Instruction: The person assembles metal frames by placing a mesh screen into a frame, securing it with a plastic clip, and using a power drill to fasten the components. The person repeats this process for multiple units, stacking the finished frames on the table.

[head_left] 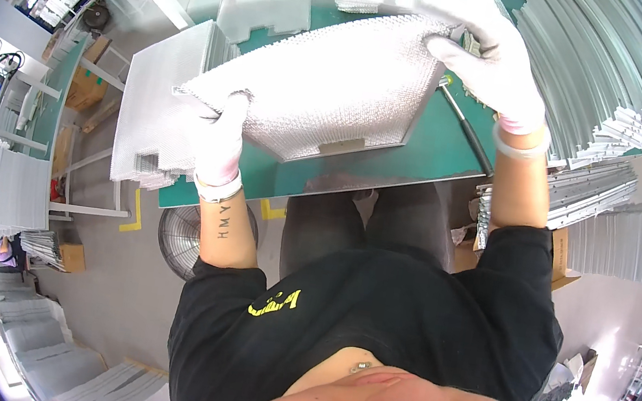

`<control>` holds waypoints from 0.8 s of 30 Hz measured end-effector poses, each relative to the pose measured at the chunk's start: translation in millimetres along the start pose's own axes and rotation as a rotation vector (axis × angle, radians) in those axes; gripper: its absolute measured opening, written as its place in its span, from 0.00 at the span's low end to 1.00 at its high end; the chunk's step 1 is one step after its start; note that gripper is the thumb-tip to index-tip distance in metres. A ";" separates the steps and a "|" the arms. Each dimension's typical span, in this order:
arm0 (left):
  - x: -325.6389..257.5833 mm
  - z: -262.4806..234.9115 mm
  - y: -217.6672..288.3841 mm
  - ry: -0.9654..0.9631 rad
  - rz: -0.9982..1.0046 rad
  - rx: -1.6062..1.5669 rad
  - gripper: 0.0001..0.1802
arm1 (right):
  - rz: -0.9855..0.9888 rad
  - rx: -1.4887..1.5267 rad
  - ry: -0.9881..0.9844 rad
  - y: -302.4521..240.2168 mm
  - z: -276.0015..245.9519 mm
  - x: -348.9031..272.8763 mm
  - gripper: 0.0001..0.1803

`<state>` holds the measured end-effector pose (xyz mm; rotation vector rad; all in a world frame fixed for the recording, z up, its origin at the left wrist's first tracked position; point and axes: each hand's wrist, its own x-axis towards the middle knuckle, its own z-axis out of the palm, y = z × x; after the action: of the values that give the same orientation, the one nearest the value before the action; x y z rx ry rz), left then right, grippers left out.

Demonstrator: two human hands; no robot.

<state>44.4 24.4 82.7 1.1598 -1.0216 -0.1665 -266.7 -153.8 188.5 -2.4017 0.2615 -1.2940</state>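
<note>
A silvery metal mesh panel [346,81] with a fine honeycomb-like texture is held up, tilted, over the green tabletop [439,151]. My left hand [220,141], in a white glove, grips its left corner, with the thumb on the near face. At the upper right corner my right hand [500,66], gloved too, pinches the edge between thumb and fingers. A small plate-like patch shows on the panel's lower edge. Beneath my right hand lies a hammer-like tool [468,131] with a dark handle and a yellow-green part at its head.
A stack of similar mesh panels [161,80] overhangs the table's left end. More panels [267,0] lie at the back. Tall rows of pale strips [603,60] stand on the right. A round floor fan [180,238] sits below the table's left front.
</note>
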 end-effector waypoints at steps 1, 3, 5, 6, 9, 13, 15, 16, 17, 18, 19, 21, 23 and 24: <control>-1.8 4.0 2.7 0.012 0.027 -0.019 0.21 | -0.025 -0.022 -0.103 -8.2 -9.6 8.3 0.20; -3.5 5.3 9.4 -0.017 0.037 -0.009 0.20 | 0.034 -0.068 -0.281 -11.5 -20.3 15.1 0.19; -5.6 2.7 24.3 -0.093 0.000 0.055 0.19 | 0.059 -0.096 -0.423 -15.3 -28.9 25.7 0.21; -0.9 -0.9 34.3 -0.204 -0.022 0.078 0.18 | 0.007 -0.126 -0.452 -21.7 -29.0 32.0 0.22; 16.8 -9.8 75.6 -0.385 -0.066 0.180 0.15 | -0.140 -0.261 -0.462 -47.7 -15.8 43.9 0.22; 15.2 8.5 75.0 -0.130 0.051 0.020 0.16 | -0.360 -0.293 -0.596 -58.0 -7.6 60.5 0.18; 11.0 15.6 73.0 -0.045 0.118 0.035 0.15 | -0.329 -0.243 -0.601 -58.8 -0.1 67.7 0.21; 10.3 18.5 71.8 -0.005 0.153 0.044 0.15 | -0.313 -0.217 -0.601 -59.0 4.8 71.8 0.22; 10.2 16.1 67.4 -0.035 0.215 0.086 0.22 | -0.263 -0.254 -0.661 -66.3 10.2 76.6 0.23; 9.6 17.7 66.1 0.056 0.235 0.012 0.26 | -0.213 -0.290 -0.721 -79.5 15.5 82.3 0.24; 8.7 25.8 64.3 0.139 0.256 -0.077 0.30 | -0.153 -0.339 -0.780 -87.6 17.2 85.3 0.24; 6.3 34.3 63.6 0.307 0.171 -0.266 0.40 | -0.259 -0.226 -0.585 -66.5 29.6 74.4 0.24; 6.7 35.4 57.6 0.291 0.248 -0.218 0.35 | -0.305 -0.182 -0.521 -57.6 32.8 71.2 0.23; 7.8 35.2 55.2 0.282 0.286 -0.195 0.33 | -0.296 -0.201 -0.552 -58.9 31.3 71.9 0.23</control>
<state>2.2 20.3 133.2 0.8226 -0.8869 0.1207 -202.2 -117.4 252.8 -2.9374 -0.1354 -0.6806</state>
